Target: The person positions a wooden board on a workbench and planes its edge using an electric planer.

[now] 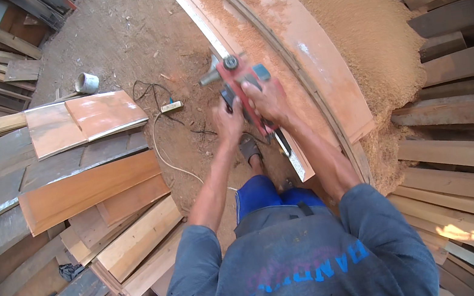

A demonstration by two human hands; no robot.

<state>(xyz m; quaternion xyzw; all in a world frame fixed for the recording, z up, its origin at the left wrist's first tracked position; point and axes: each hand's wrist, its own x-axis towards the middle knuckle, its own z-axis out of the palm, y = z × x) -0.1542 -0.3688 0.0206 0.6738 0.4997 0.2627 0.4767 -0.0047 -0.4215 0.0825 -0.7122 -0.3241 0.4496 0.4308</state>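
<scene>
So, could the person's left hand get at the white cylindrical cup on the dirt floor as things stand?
Probably not without letting go: the left hand grips the red electric planer, while the white cylindrical cup sits apart across bare dirt, beyond a white extension socket.

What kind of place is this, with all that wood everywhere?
Most likely a rough woodworking yard or carpenter's shed. Both hands, left hand and right hand, grip a red power planer on a long plank. A big sawdust heap lies beside it, and stacked boards cover the dirt floor.
</scene>
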